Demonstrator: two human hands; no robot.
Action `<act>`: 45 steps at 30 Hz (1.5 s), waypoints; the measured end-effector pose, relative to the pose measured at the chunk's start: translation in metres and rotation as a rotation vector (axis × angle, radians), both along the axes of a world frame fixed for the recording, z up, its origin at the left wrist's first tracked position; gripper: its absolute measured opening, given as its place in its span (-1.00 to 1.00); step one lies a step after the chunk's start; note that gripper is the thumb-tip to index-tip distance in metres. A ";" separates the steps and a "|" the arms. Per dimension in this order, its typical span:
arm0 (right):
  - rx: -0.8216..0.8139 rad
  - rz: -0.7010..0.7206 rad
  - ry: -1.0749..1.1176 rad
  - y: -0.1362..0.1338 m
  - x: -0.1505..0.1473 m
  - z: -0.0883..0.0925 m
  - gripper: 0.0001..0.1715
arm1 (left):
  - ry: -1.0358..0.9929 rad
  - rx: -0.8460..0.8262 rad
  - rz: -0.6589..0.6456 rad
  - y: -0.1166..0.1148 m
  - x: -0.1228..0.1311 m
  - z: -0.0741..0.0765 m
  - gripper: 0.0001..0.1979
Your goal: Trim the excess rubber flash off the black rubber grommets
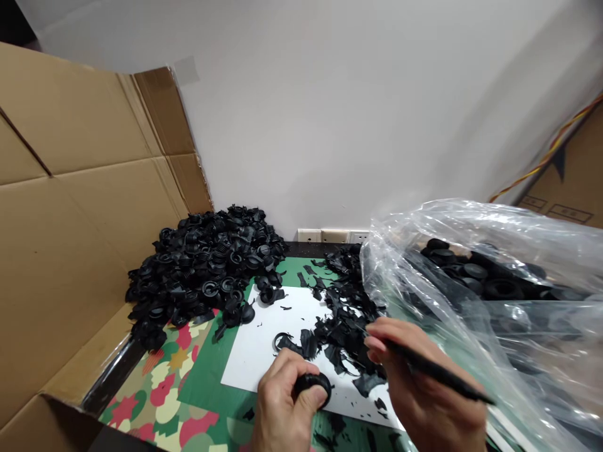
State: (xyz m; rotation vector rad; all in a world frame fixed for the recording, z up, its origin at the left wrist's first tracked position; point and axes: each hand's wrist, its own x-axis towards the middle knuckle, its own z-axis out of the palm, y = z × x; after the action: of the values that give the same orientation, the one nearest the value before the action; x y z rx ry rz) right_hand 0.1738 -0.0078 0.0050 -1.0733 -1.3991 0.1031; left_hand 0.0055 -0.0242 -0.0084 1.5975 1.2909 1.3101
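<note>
My left hand is closed round a small black rubber part at the near edge of a white sheet. My right hand pinches a thin black tool, with its tip toward the scraps. Black rubber trimmings lie scattered over the sheet just beyond both hands. A single black ring rests on the sheet in front of my left hand.
A big heap of black ribbed rubber parts sits at the back left against a cardboard box wall. A clear plastic bag with black round parts fills the right. Wall sockets line the white wall; the mat is patterned.
</note>
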 end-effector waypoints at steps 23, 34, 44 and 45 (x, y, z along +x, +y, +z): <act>-0.626 0.430 0.764 -0.014 -0.024 -0.007 -0.63 | 0.005 -0.093 -0.022 0.010 -0.013 0.007 -0.86; -0.648 0.440 0.773 -0.012 -0.022 -0.004 -0.60 | 0.072 -0.021 -0.138 0.006 -0.007 0.010 -0.70; -0.533 0.423 0.678 -0.016 -0.016 0.001 -0.71 | 0.014 -0.082 -0.018 0.009 -0.004 0.009 -0.76; -0.504 0.433 0.669 -0.017 -0.019 0.000 -0.73 | 0.008 -0.077 -0.013 0.009 -0.003 0.008 -0.77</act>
State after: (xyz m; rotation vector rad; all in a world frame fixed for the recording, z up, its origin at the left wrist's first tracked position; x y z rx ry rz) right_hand 0.1547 -0.0246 0.0049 -0.9818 -0.9764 1.0780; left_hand 0.0027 -0.0151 -0.0004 1.5573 1.3180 1.2328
